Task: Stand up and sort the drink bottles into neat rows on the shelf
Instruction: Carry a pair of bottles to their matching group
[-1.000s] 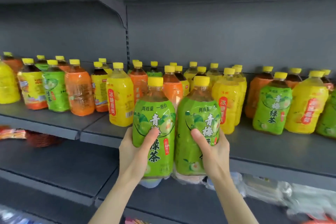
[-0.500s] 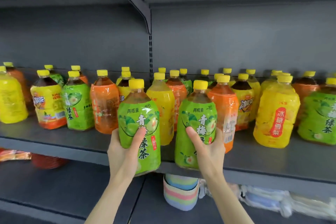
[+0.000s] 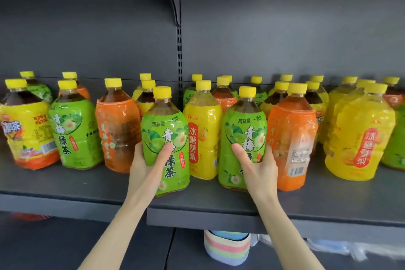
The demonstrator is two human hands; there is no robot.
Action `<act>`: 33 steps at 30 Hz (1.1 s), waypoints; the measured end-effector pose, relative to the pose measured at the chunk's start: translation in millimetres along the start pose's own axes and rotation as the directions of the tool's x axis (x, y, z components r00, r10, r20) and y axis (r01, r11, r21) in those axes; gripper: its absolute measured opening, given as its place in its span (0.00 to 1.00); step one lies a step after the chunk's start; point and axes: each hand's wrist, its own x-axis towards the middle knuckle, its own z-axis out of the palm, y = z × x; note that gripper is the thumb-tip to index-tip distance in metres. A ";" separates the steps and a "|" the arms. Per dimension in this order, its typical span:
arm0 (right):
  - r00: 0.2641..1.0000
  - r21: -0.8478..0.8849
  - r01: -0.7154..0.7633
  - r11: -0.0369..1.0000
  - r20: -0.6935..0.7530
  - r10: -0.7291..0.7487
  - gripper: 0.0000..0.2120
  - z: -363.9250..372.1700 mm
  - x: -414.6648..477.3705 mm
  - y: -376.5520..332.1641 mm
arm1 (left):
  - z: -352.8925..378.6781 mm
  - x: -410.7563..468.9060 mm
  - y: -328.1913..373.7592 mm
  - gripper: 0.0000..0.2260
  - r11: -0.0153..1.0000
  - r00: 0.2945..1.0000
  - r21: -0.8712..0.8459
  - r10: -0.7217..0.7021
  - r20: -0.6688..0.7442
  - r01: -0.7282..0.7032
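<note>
My left hand (image 3: pixel 146 164) grips a green-labelled tea bottle (image 3: pixel 164 136) with a yellow cap, upright at the front of the grey shelf (image 3: pixel 219 204). My right hand (image 3: pixel 257 169) grips a second green tea bottle (image 3: pixel 242 136) standing on the shelf to the right of it. A yellow pear-drink bottle (image 3: pixel 202 129) stands just behind and between the two. Several more yellow-capped bottles with green, orange and yellow labels stand unsorted along the shelf on both sides and behind.
An orange bottle (image 3: pixel 291 138) touches the right side of my right-hand bottle; another orange bottle (image 3: pixel 118 125) stands left of my left hand. A shelf bracket and slotted upright (image 3: pixel 179 50) divide the back wall. Below, a striped pastel item (image 3: pixel 226 247) lies on the lower shelf.
Both green bottles have risen from below the shelf edge and moved apart, and now sit at the shelf's front among the other bottles. The view has moved closer and to the left.
</note>
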 end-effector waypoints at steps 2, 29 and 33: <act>1.000 -0.014 0.009 1.000 -0.004 -0.009 0.38 0.6 -0.3 0.3 | -1.6 4.3 -1.3 0.19 1.000 0.999 -0.018 -0.003 0.047 0.004; 0.997 -0.079 -0.067 0.995 -0.053 0.062 0.34 38.4 22.2 3.6 | 4.8 -8.2 0.4 0.24 0.997 0.998 -0.073 -0.006 0.055 0.010; 0.995 -0.131 -0.027 0.991 -0.095 0.014 0.35 33.3 32.5 7.0 | 11.9 -9.1 0.8 0.26 0.999 1.000 -0.045 -0.003 0.031 0.004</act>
